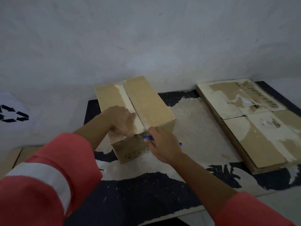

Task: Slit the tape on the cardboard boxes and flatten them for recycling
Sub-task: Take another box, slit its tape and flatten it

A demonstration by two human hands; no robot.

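Worktop: dark surface, worn pale in patches, set against a plain wall.

Flattened stack: one, at far right, well apart from the work. Number of sheets not readable.

Cardboard box: one, sealed, standing at centre of the worktop. Long axis running away from the body, angled slightly left.

Cardboard piece: one, at lower left, partly out of frame.

Left grip: laid on the box top, left of the seam, fingers reaching toward the near edge. Pressing down, holding nothing.

Right grip: closed around the blue cutter, just beside the near face of the box.

Tape: one pale strip along the top seam, following the long axis and folding over the near edge.

Blue cutter: one, tip pointing left at the near end of the tape. Contact with the tape not resolvable.

Judged step: start of the slit.
- Whole tape run lying beyond the tip, away from the body.
- Right grip nearer to the starting point.
- Left fingertips just beside the blade; clear them from the seam line before cutting.
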